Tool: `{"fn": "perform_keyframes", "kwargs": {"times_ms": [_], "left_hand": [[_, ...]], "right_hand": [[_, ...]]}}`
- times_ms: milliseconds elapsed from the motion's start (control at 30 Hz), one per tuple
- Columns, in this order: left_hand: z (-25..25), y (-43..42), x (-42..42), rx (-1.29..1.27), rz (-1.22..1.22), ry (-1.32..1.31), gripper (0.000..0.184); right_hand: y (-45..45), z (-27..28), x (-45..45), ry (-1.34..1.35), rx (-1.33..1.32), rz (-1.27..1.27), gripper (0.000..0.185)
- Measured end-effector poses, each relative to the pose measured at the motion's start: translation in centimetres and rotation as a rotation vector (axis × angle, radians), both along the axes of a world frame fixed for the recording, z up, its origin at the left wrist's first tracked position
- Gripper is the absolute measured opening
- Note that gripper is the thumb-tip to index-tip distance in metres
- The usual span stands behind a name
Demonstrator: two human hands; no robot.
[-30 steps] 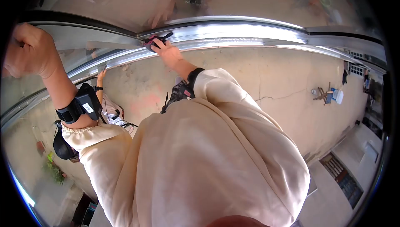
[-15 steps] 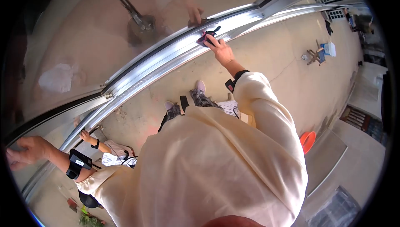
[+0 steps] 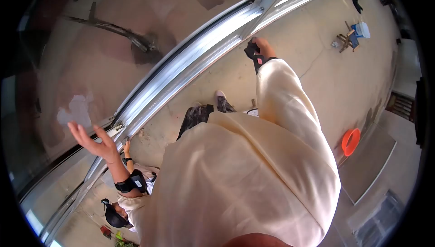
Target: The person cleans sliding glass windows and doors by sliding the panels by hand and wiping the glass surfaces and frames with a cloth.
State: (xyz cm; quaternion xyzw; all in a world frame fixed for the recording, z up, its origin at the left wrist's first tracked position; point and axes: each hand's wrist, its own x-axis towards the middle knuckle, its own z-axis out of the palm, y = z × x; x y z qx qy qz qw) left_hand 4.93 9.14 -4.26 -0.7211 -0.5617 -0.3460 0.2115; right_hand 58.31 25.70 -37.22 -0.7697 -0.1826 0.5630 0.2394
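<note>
My right hand is closed on a dark cloth, held beside the silver metal window track and off its surface; its fingers are partly hidden. My left hand is open, fingers spread and nothing in them, in front of the large glass pane near the corner of its frame. Whether the left fingertips touch the glass, I cannot tell. The glass carries reflections and a pale patch.
Below my left arm crouches another person in a black cap, with a hand at the track. On the floor to the right stand a small wooden stool, a white-and-blue bucket and an orange basin. A plant is at lower left.
My right hand has come off the track with the cloth, moving right and towards me. My left hand has shifted right and up in view. The whole view has turned a little.
</note>
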Motion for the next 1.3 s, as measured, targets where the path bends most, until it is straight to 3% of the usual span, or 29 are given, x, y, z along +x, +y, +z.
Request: {"fn": "perform_keyframes", "kwargs": {"times_ms": [33,67,100,167,233,267,300,333,400,467,533,567,633,667,700,733,800,900,967,1000,1067,1167,1200,1300], "left_hand": [[-2.4,0.9,3.3,-0.204,-0.138,-0.049,0.049],[-4.9,1.9,6.4,-0.391,-0.26,-0.128,0.046],[-7.4,2.9,9.0,-0.545,-0.354,-0.239,0.048],[-11.8,5.1,13.2,-0.845,-0.467,-0.375,0.058],[-17.1,7.0,16.1,-1.061,-0.516,-0.542,0.065],[-17.4,7.5,18.0,-1.06,-0.552,-0.528,0.065],[-17.6,8.1,19.8,-1.314,-0.495,-0.871,0.067],[-17.5,8.8,21.4,-1.56,-0.409,-1.215,0.069],[-16.3,9.9,23.1,-1.687,-0.586,-1.314,0.068],[-15.9,10.1,24.3,-1.826,-0.756,-1.401,0.068],[-16.2,9.9,25.6,-1.724,-0.9,-1.644,0.062],[-16.7,10.0,26.3,-1.735,-0.913,-1.626,0.062],[-17.7,10.1,27.3,-1.749,-0.807,-1.65,0.059],[-17.2,9.8,27.9,-1.723,-0.756,-1.701,0.052],[-17.8,9.7,28.5,-1.725,-0.753,-1.695,0.052],[-18.8,9.8,29.0,-1.615,-0.763,-1.523,0.049],[-17.9,10.2,29.9,-1.425,-0.696,-1.123,0.043],[-17.2,11.2,32.6,-1.246,-0.698,-0.679,0.049],[-16.1,11.1,35.0,-1.233,-0.896,-0.459,0.06],[-15.3,11.3,36.1,-1.267,-1.003,-0.393,0.069],[-14.7,12.3,37.8,-1.122,-1.1,-0.342,0.065],[-11.7,14.8,39.1,-1.033,-1.09,-0.335,0.058],[-10.8,15.2,39.0,-1.06,-1.066,-0.39,0.053],[-9.2,17.0,40.1,-1.182,-0.897,-0.411,0.059]], "right_hand": [[-2.4,-1.2,-1.2,0.234,0.05,-0.277,0.016],[-4.5,1.0,-3.7,0.351,0.095,-0.41,0.018],[-5.7,-1.9,-5.0,0.546,0.145,-0.528,0.019],[-7.7,-2.4,-9.0,0.653,0.118,-0.612,0.022],[-9.2,1.8,-11.9,0.936,0.18,-0.638,0.026],[-9.8,3.1,-12.7,1.081,0.285,-0.608,0.031],[-10.0,4.4,-13.3,1.221,0.391,-0.561,0.037],[-9.9,7.3,-13.7,1.218,0.418,-0.571,0.037],[-9.9,14.3,-14.7,1.219,0.651,-0.541,0.045],[-10.4,16.4,-14.3,1.159,0.712,-0.489,0.046],[-11.1,16.2,-13.4,1.103,0.756,-0.462,0.049],[-11.8,15.5,-12.8,1.1,0.773,-0.472,0.049],[-13.6,14.0,-11.6,0.798,0.614,-0.595,0.052],[-14.4,13.4,-10.9,0.797,0.607,-0.575,0.053],[-15.0,12.7,-10.1,0.797,0.598,-0.556,0.054],[-15.5,12.0,-9.4,0.803,0.602,-0.557,0.054],[-16.2,10.7,-8.3,0.19,0.469,-0.642,0.057],[-14.6,14.5,-8.7,0.136,0.637,-0.627,0.059],[-13.0,14.4,-8.5,0.375,0.716,-0.605,0.052],[-12.3,11.7,-7.4,0.536,0.741,-0.663,0.047],[-10.9,11.5,-4.6,0.785,0.734,-0.791,0.036],[-7.4,13.6,-0.1,0.839,0.825,-0.919,0.035],[-6.1,11.6,2.0,0.766,0.903,-0.844,0.038],[-0.1,14.8,6.2,0.579,1.008,-0.89,0.039]]}}
